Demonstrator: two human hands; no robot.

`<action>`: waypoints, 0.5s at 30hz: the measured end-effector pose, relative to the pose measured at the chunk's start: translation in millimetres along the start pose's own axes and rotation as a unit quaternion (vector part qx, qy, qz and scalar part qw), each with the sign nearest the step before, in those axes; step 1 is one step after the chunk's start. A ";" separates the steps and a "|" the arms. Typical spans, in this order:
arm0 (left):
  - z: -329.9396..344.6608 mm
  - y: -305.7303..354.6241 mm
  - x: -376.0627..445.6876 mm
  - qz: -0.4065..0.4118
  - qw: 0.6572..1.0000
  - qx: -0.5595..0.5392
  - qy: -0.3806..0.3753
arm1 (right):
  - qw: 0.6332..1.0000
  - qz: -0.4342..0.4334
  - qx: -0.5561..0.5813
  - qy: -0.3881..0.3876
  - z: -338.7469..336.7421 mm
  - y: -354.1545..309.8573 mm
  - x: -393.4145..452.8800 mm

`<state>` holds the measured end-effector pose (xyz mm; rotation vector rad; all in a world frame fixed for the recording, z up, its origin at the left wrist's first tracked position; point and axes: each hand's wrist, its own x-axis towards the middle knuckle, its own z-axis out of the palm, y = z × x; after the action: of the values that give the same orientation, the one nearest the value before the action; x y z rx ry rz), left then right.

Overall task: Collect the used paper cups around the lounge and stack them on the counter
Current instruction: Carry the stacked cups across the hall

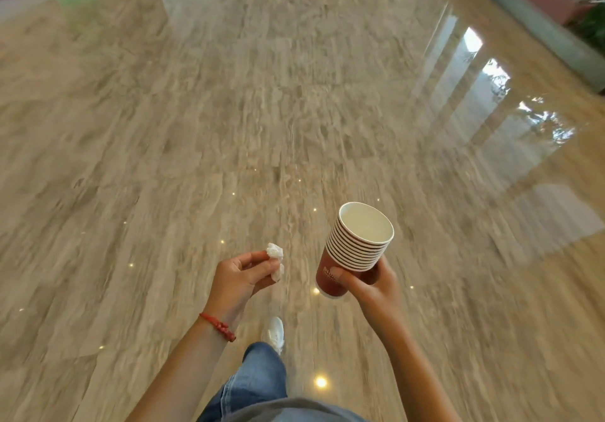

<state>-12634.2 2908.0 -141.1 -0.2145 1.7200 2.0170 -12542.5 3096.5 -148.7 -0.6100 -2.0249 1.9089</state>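
— Polished stone floor [229, 110] is filling nearly the whole frame, with window glare streaking across the upper right. We are walking over it; one white shoe [274, 333] and a jeans leg [258, 379] are showing at the bottom centre.

— And where are the cups?

— We are carrying a stack of paper cups [355, 248] in the lower right of centre. Our right hand [370, 286] is wrapping its fingers and thumb around the dark red wall of the outermost cup, low on the stack.

— Which way is it pointing?

— Its long axis is running from the base at lower left to the mouth at upper right, so it is tilting a little. The open mouth is facing up towards us, and the top cup is looking empty.

— The other hand?

— Our left hand [244, 274], lower centre, is pinching a crumpled white tissue [275, 259] between fingertips and thumb. A red bracelet [217, 326] is sitting on that wrist.

— So which step?

— We are judging this as the carrying stretch, collecting mostly done. No counter is showing, so next we are needing to find it and set the stack down upright on its base.
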 end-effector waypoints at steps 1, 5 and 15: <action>0.6 13.7 23.5 -0.001 1.000 0.003 -0.002 | 1.000 0.001 0.002 0.003 6.4 -4.4 23.7; 5.0 65.4 113.9 0.002 1.000 0.016 -0.009 | 1.000 0.002 0.005 0.016 25.7 -18.7 110.4; 71.8 116.8 296.9 -0.025 0.999 0.034 -0.026 | 0.999 0.005 0.015 0.047 25.7 -18.5 300.6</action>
<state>-12933.0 3040.9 -146.4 -0.1802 1.7306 1.9087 -12817.7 3221.2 -155.1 -0.6901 -1.9366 1.8752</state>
